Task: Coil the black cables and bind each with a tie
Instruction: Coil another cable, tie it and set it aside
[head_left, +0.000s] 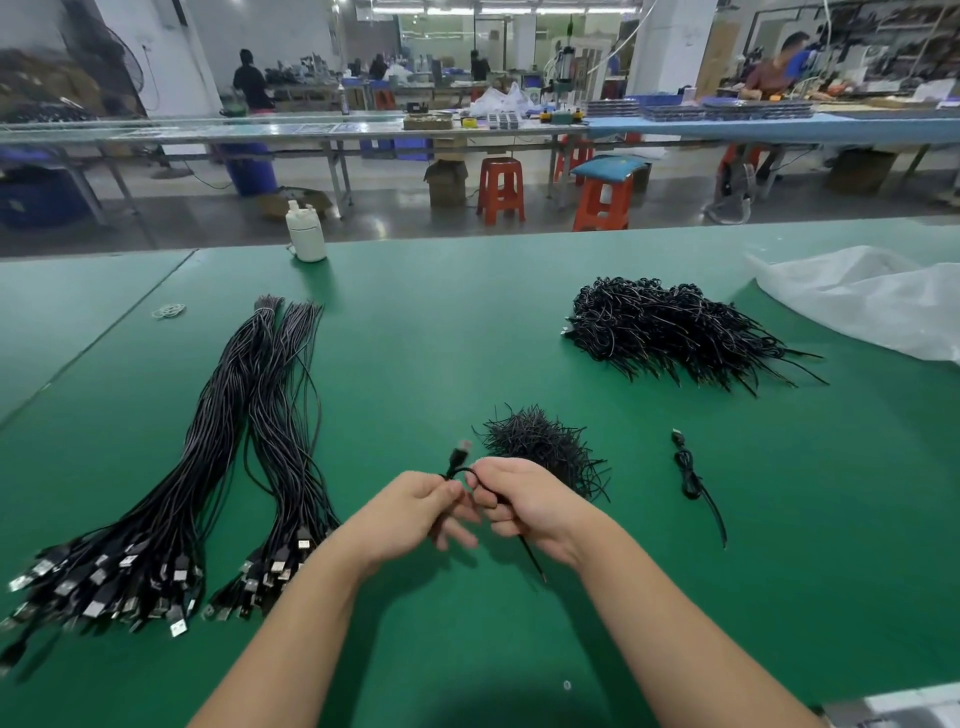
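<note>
Presently, hands: the left hand (415, 506) pinches a thin black cable with a small plug end (459, 457), thumb and forefinger closed on it just below the plug; the right hand (524, 501) has its fingers curled round the same cable, and a short loop arches between the two.
Cable axis: the plug end rises up and away from the left hand, while the loose tail (532, 558) slants out below the right hand, down toward the person, its tip near the green matted surface (426, 343).
Key relation: the tail lies on the right hand's side, so that hand is the nearer one to gather it; the left hand looks set to anchor the coil. This is a judgement, as the coil itself is mostly hidden in the fingers.
Ties: a loose heap of short black wire ties (540, 441) sits just beyond the right hand, within easy reach of it.
Finished work: one bound black cable (693, 478) lies alone to the right, and a large pile of coiled black cables (670, 327) lies farther off on that side.
Stock: two long bundles of straight black cables with metal plugs (218, 457) stretch along the left, well apart from both hands.
</note>
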